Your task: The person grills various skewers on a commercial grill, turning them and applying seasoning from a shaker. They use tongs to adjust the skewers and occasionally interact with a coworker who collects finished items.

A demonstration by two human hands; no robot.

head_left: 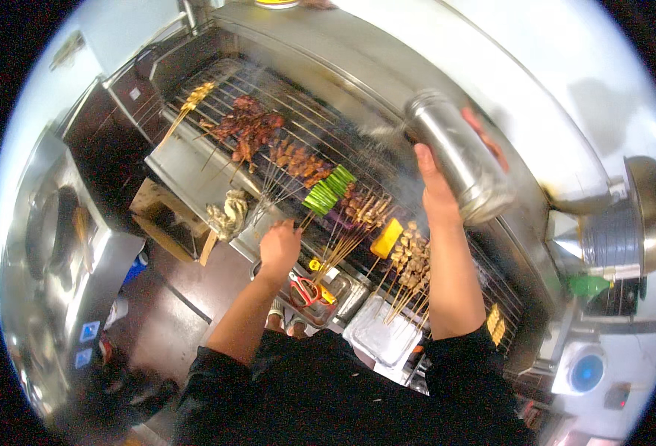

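My right hand (pixel 438 195) grips a tall metal shaker can (pixel 458 154), held tilted over the long grill rack (pixel 358 160). My left hand (pixel 280 247) rests at the grill's near edge, fingers curled on the sticks of several skewers; I cannot tell exactly which. On the rack lie dark red meat skewers (pixel 245 125), brown meat skewers (pixel 297 161), green vegetable skewers (pixel 328 189), a yellow piece on a stick (pixel 386 238) and small pale brown skewers (pixel 411 259). Thin smoke rises from the rack.
A steel hood (pixel 387 59) runs behind the grill. Red-handled scissors (pixel 304 290) lie in a metal tray below the rack, beside a white tray (pixel 382 338). Pale skewers (pixel 227 215) lie at the grill's front ledge. A steel counter with a pan (pixel 53 230) stands left.
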